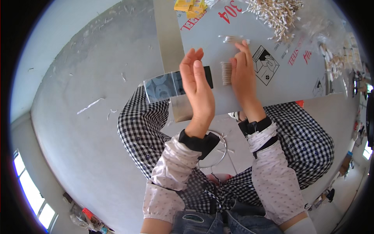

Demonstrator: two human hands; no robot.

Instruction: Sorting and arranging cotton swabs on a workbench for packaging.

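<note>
My right hand (pixel 244 76) reaches over the grey table sheet, its fingers stretched forward. Its fingertips are at a small row of cotton swabs (pixel 233 39), seemingly touching them. Beside its thumb lies a second, neat row of cotton swabs (pixel 225 73), partly covered by the hand. My left hand (pixel 198 87) is raised with the thumb apart from the slightly bent fingers, and nothing shows in it. Behind and below it is a clear plastic sleeve (pixel 161 86) with a dark patterned part, jutting past the table's left edge; the hand hides its middle.
A large heap of loose cotton swabs (pixel 277 15) lies at the far right, with clear plastic bags (pixel 327 25) and more swabs (pixel 337 62) beyond. Yellow packets (pixel 191 7) sit at the far left. The printed sheet (pixel 288 84) covers the table; my knees are below its near edge.
</note>
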